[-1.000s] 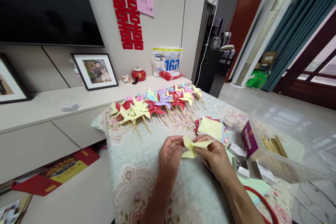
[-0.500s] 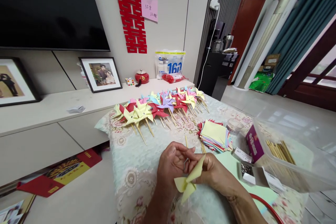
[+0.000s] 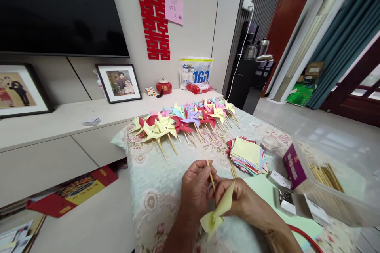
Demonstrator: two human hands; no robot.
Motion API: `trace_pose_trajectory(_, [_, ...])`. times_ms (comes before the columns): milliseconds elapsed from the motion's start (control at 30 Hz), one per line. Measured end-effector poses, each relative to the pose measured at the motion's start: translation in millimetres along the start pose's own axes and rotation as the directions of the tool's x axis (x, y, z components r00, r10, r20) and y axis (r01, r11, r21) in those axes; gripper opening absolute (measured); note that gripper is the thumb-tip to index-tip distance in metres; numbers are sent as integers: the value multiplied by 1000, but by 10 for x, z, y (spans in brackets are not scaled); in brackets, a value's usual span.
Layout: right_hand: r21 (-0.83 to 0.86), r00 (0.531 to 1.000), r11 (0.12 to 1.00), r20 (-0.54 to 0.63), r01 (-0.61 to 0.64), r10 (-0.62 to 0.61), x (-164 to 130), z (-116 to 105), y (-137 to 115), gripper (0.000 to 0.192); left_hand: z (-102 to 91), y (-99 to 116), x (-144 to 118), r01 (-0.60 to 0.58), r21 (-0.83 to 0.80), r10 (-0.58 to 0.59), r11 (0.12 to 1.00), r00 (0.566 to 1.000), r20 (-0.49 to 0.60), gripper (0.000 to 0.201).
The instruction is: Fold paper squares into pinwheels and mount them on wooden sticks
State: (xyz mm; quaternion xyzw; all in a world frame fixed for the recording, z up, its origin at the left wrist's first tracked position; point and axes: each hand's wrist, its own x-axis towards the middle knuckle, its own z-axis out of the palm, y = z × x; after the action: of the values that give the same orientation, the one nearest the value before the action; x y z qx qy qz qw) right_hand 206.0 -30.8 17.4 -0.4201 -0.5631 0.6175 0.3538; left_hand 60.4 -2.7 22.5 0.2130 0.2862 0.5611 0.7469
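Note:
A thin wooden stick [image 3: 211, 176] is pinched between the thumb and fingers of my left hand [image 3: 194, 185], its end pointing up and away from me. My right hand [image 3: 237, 197] is closed around a pale yellow paper pinwheel [image 3: 221, 209], close beside the left fingers. The pinwheel's blades face toward me, below the stick. How stick and paper meet is hidden by my fingers. Beyond my hands lie several finished pinwheels [image 3: 190, 118] on sticks, in yellow, red, purple, pink and blue.
A stack of coloured paper squares [image 3: 247, 152] lies ahead to the right, by a round clear container [image 3: 270, 144]. Farther right are a small box of metal fasteners [image 3: 285, 197] and a clear plastic bin [image 3: 314, 193] holding sticks. A floral tablecloth [image 3: 154, 182] covers the table.
My left thumb has come down onto the stick, which now shows between the fingers. The pinwheel has turned slightly in my right hand. The view has shifted a little to the left.

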Motion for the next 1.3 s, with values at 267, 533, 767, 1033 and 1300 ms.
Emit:
trace_pose_trajectory(267, [-151, 958, 967, -171, 204, -229, -110, -110, -117, 12, -35, -67, 98, -163, 163, 182, 973, 978, -107, 24])
trace_pose_trajectory(533, [-466, 769, 794, -309, 391, -560, -146, -22, -244, 9, -68, -165, 72, -414, 363, 396, 835, 910, 126, 12])
trace_pose_trajectory(767, [-650, 629, 630, -288, 425, -722, -128, -17, -289, 11, 30, -152, -14, -457, 395, 420, 797, 889, 182, 4])
trace_pose_trajectory(1033, [-618, 603, 639, -312, 458, -734, -117, 1, -283, 7, -10, -163, -36, -433, 399, 359, 809, 900, 248, 3])
trace_pose_trajectory(1300, [-571, 604, 658, -321, 492, -730, -106, -24, -266, 6, 13, -163, -64, -440, 394, 364, 807, 896, 255, 3])
